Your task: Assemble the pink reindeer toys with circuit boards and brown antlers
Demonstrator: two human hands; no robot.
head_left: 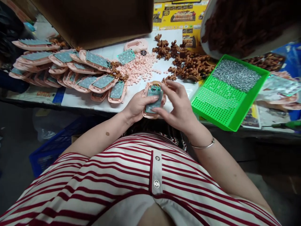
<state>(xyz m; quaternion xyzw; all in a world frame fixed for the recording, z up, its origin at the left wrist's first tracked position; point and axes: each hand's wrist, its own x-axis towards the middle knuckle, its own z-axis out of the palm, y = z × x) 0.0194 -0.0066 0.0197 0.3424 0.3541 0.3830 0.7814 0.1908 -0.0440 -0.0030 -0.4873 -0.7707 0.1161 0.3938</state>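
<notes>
My left hand (137, 105) grips a pink plastic shell (148, 113) that carries a green circuit board (154, 98), thumb lying across the board. My right hand (177, 105) is closed on the same shell from the right, fingertips at its top edge and lower side. The piece is held over the front edge of the white table (94, 102).
Several pink shells with boards (94, 61) are stacked at the left. Small pink buttons (141, 67) lie in the middle, brown antler-shaped parts (188, 61) behind. A green tray (221, 108) with screws stands to the right. A cardboard box (94, 18) looms at the back.
</notes>
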